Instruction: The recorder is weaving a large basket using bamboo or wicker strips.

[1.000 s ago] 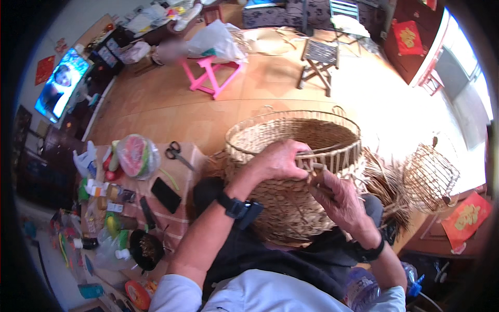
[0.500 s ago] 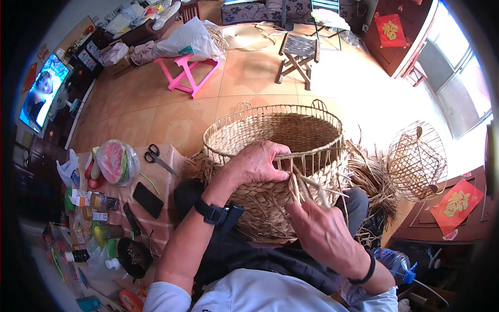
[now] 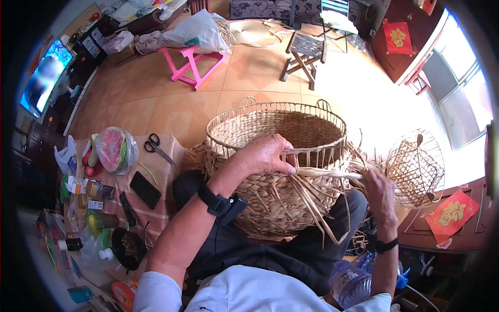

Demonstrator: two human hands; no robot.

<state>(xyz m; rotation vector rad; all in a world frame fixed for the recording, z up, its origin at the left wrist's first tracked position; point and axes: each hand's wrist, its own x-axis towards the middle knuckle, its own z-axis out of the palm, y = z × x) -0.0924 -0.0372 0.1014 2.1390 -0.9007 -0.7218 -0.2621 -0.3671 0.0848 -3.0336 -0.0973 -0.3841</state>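
Note:
A round woven straw basket (image 3: 244, 193) rests against my lap, with a band of open upright ribs under its rim and two small loops at the far side. My left hand (image 3: 271, 155) is closed over the near rim, fingers inside and thumb outside. From beside that thumb a pale straw strand (image 3: 328, 173) runs taut to the right along the ribs. My right hand (image 3: 381, 193) is closed on its far end, out past the basket's right side. Several loose straw ends (image 3: 318, 205) hang down the basket's near wall.
On the cloth-covered table at left lie scissors (image 3: 159, 149), a phone (image 3: 145, 190), wrapped melon (image 3: 115, 151) and a dark bowl (image 3: 128, 248). An openwork wire-like basket (image 3: 416, 169) stands at right. Beyond are a pink stool (image 3: 191, 66) and a folding stool (image 3: 305, 56). A plastic jug (image 3: 351, 283) sits by my right arm.
My right hand has moved from the basket's near wall out to the right, drawing the strand taut. My left hand stays at the rim, and the view has shifted slightly.

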